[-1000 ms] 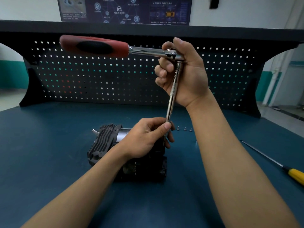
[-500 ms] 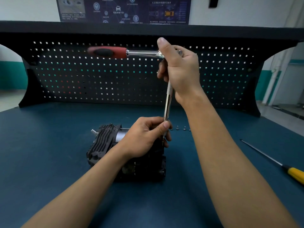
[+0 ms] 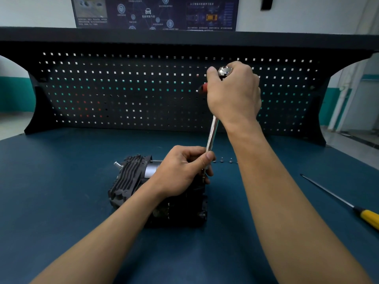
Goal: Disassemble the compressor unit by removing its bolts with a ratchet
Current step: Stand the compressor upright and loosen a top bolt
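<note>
Basically clamping right hand (image 3: 233, 95) fingers round ratchet head (image 3: 225, 71) and pinching its extension bar (image 3: 212, 132) with left hand (image 3: 180, 171) over compressor (image 3: 127, 181).

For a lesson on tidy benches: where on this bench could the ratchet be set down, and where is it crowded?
Bare bench top lies left of the compressor unit, back to the pegboard, and in front of it. Crowded: beyond the unit's right end, where small bolts lie, and far right by the screwdriver.

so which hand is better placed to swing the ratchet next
The right hand: it grips the ratchet at its head. The left hand pinches the extension low down, steadying it on the compressor.
</note>
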